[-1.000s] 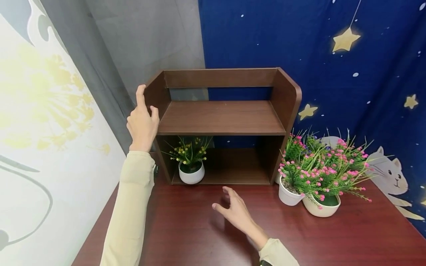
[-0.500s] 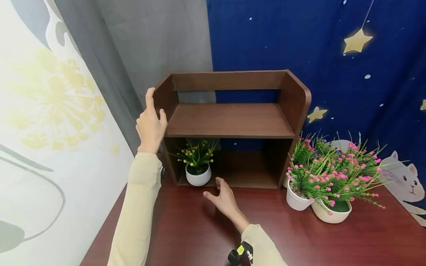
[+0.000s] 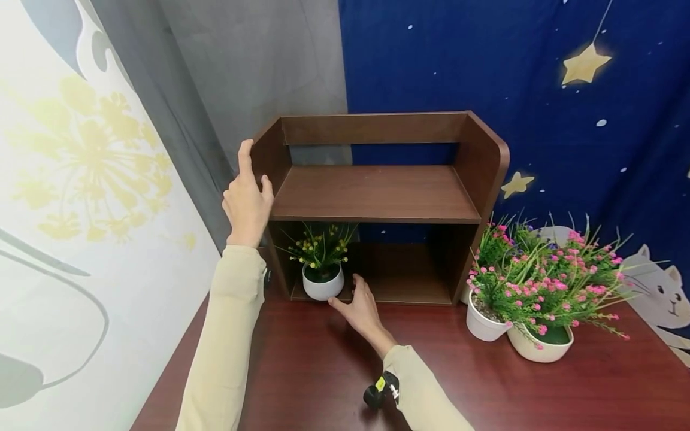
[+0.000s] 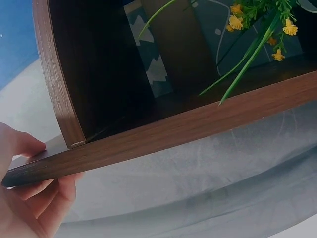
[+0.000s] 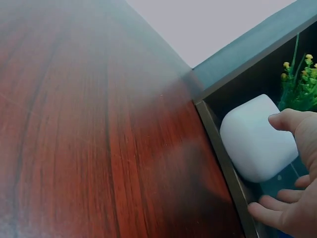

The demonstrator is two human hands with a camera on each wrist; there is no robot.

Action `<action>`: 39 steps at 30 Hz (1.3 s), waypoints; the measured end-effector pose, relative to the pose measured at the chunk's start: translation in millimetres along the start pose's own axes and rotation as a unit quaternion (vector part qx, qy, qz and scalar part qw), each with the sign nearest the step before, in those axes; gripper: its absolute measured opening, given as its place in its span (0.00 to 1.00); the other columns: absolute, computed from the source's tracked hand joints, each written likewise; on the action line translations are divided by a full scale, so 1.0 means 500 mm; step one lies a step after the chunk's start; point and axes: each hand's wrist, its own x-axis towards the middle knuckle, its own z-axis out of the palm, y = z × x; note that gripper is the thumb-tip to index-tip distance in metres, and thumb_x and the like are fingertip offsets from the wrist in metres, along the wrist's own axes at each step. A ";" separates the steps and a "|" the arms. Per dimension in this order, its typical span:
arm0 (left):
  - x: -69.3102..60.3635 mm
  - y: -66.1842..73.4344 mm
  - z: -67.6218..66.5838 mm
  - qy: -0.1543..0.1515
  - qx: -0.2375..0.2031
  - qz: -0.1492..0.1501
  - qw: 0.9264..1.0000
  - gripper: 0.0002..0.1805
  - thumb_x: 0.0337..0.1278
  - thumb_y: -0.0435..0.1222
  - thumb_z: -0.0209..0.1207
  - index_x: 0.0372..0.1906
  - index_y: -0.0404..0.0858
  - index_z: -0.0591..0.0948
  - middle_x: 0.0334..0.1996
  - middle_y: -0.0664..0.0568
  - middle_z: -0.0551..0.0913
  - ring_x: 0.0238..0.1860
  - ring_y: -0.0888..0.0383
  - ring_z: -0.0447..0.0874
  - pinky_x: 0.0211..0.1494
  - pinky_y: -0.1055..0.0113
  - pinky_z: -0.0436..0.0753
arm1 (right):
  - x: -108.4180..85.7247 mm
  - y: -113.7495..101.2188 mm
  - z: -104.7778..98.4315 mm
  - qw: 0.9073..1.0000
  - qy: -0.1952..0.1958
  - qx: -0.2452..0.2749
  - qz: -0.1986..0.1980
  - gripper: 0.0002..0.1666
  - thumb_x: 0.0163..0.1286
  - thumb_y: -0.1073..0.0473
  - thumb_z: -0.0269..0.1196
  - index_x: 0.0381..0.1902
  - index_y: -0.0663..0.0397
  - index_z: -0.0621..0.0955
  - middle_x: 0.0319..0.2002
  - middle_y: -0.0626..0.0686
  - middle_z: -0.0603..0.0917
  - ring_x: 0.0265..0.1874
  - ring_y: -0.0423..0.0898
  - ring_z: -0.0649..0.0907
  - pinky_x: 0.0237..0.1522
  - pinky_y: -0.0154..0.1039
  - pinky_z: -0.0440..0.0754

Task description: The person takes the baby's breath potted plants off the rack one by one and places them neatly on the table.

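Observation:
A brown two-tier wooden shelf point(image 3: 372, 194) stands on the table. My left hand point(image 3: 248, 206) grips the upright edge of its left side panel; in the left wrist view the thumb lies on one face of the panel point(image 4: 163, 141) and the curled fingers on the other. On the lower tier, at the left, sits a white pot point(image 3: 323, 288) with a yellow-flowered plant point(image 3: 321, 246). Close to the right of this pot is my right hand point(image 3: 363, 308), thumb and fingers spread apart. The right wrist view has the thumb at the pot point(image 5: 257, 141); whether they touch I cannot tell.
Several potted plants with pink flowers point(image 3: 550, 284) crowd together right of the shelf, in white and cream pots point(image 3: 541, 347). A grey and blue curtain point(image 3: 409, 60) hangs behind. The reddish-brown table point(image 3: 318, 371) extends in front, with a white patterned panel point(image 3: 81, 251) at left.
My right hand has moved left and forward to the white pot's side. The left hand keeps its grip on the shelf's side. The head view has shifted slightly.

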 end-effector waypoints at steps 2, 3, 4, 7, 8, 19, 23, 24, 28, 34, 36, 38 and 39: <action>0.000 0.001 0.000 -0.003 0.000 0.001 1.000 0.36 0.62 0.34 0.52 0.70 0.58 0.52 0.12 0.46 0.65 0.10 0.50 0.57 0.14 0.60 0.55 | 0.007 0.001 0.005 1.000 0.007 -0.009 0.002 0.52 0.52 0.49 0.70 0.66 0.68 0.59 0.60 0.66 0.67 0.57 0.60 0.71 0.53 0.53 0.70; 0.001 0.002 0.001 -0.005 0.000 0.002 1.000 0.36 0.62 0.34 0.52 0.70 0.58 0.52 0.12 0.45 0.66 0.10 0.50 0.58 0.14 0.61 0.56 | 0.011 0.002 0.009 1.000 0.011 -0.012 0.003 0.53 0.51 0.49 0.71 0.67 0.67 0.59 0.61 0.66 0.66 0.58 0.60 0.70 0.54 0.53 0.69; 0.002 0.004 0.001 -0.007 -0.001 0.003 1.000 0.36 0.61 0.33 0.52 0.70 0.58 0.52 0.13 0.45 0.66 0.10 0.50 0.58 0.14 0.61 0.56 | 0.014 0.003 0.011 1.000 0.015 -0.015 0.001 0.54 0.50 0.49 0.72 0.67 0.67 0.58 0.61 0.67 0.65 0.59 0.60 0.68 0.55 0.53 0.68; 0.002 0.008 0.003 -0.008 -0.004 0.005 1.000 0.37 0.61 0.33 0.53 0.70 0.58 0.52 0.13 0.45 0.67 0.10 0.49 0.59 0.15 0.60 0.56 | 0.024 0.003 0.020 1.000 0.026 -0.017 -0.005 0.57 0.48 0.50 0.73 0.68 0.67 0.57 0.61 0.67 0.64 0.60 0.61 0.67 0.56 0.53 0.67; 0.001 0.009 0.003 -0.008 -0.005 0.005 1.000 0.37 0.61 0.33 0.53 0.70 0.58 0.52 0.13 0.45 0.67 0.11 0.49 0.59 0.15 0.60 0.56 | 0.027 0.003 0.022 0.999 0.029 -0.019 -0.007 0.57 0.48 0.50 0.73 0.68 0.67 0.56 0.62 0.67 0.64 0.60 0.61 0.67 0.56 0.53 0.67; -0.016 0.012 0.012 -0.009 -0.009 0.010 1.000 0.38 0.60 0.32 0.55 0.70 0.56 0.53 0.15 0.46 0.67 0.10 0.49 0.60 0.14 0.60 0.57 | 0.032 0.007 0.053 0.998 0.058 -0.031 -0.015 0.60 0.43 0.49 0.75 0.68 0.66 0.57 0.58 0.66 0.67 0.55 0.61 0.70 0.54 0.53 0.68; -0.017 0.014 0.014 -0.007 -0.011 0.016 1.000 0.38 0.59 0.32 0.55 0.70 0.56 0.53 0.15 0.46 0.67 0.10 0.50 0.60 0.14 0.60 0.57 | 0.032 0.011 0.060 0.998 0.064 -0.018 -0.008 0.60 0.44 0.51 0.75 0.67 0.67 0.56 0.58 0.67 0.67 0.56 0.60 0.70 0.53 0.53 0.69; -0.017 0.015 0.014 -0.007 -0.012 0.017 1.000 0.38 0.59 0.32 0.55 0.70 0.56 0.53 0.15 0.46 0.67 0.10 0.50 0.59 0.14 0.60 0.57 | 0.032 0.011 0.062 0.998 0.067 -0.017 -0.009 0.60 0.44 0.51 0.75 0.67 0.68 0.57 0.58 0.67 0.67 0.56 0.60 0.70 0.53 0.53 0.69; -0.014 0.015 0.014 -0.005 -0.014 0.024 1.000 0.37 0.60 0.32 0.54 0.70 0.55 0.53 0.15 0.46 0.67 0.10 0.50 0.59 0.14 0.61 0.57 | 0.034 0.013 0.064 0.996 0.080 -0.020 -0.027 0.55 0.45 0.52 0.75 0.65 0.66 0.61 0.55 0.65 0.70 0.53 0.59 0.73 0.51 0.52 0.71; -0.010 0.007 0.004 0.003 -0.009 0.018 1.000 0.37 0.60 0.32 0.54 0.70 0.56 0.53 0.15 0.45 0.68 0.10 0.50 0.59 0.14 0.61 0.56 | 0.036 0.011 0.065 0.997 0.069 -0.016 -0.039 0.52 0.44 0.52 0.75 0.64 0.62 0.64 0.53 0.62 0.73 0.51 0.57 0.75 0.50 0.51 0.72; -0.007 0.003 0.001 0.006 -0.010 0.017 1.000 0.37 0.60 0.31 0.54 0.70 0.56 0.53 0.15 0.45 0.68 0.10 0.50 0.58 0.14 0.61 0.56 | 0.036 0.010 0.063 0.997 0.065 -0.009 -0.040 0.52 0.44 0.52 0.76 0.64 0.62 0.64 0.53 0.62 0.73 0.52 0.57 0.74 0.50 0.51 0.72; -0.003 -0.001 0.000 0.008 -0.009 0.018 1.000 0.37 0.60 0.31 0.54 0.70 0.56 0.53 0.15 0.45 0.68 0.10 0.50 0.58 0.14 0.61 0.56 | 0.035 0.010 0.061 0.997 0.065 -0.005 -0.041 0.52 0.44 0.52 0.76 0.64 0.62 0.64 0.54 0.62 0.73 0.52 0.57 0.74 0.50 0.52 0.72; -0.001 -0.002 -0.001 0.009 -0.009 0.018 1.000 0.37 0.60 0.31 0.54 0.70 0.56 0.53 0.15 0.45 0.68 0.10 0.50 0.58 0.14 0.61 0.55 | 0.033 0.009 0.059 0.997 0.064 -0.002 -0.040 0.52 0.44 0.52 0.76 0.64 0.62 0.63 0.54 0.62 0.73 0.52 0.57 0.74 0.50 0.52 0.72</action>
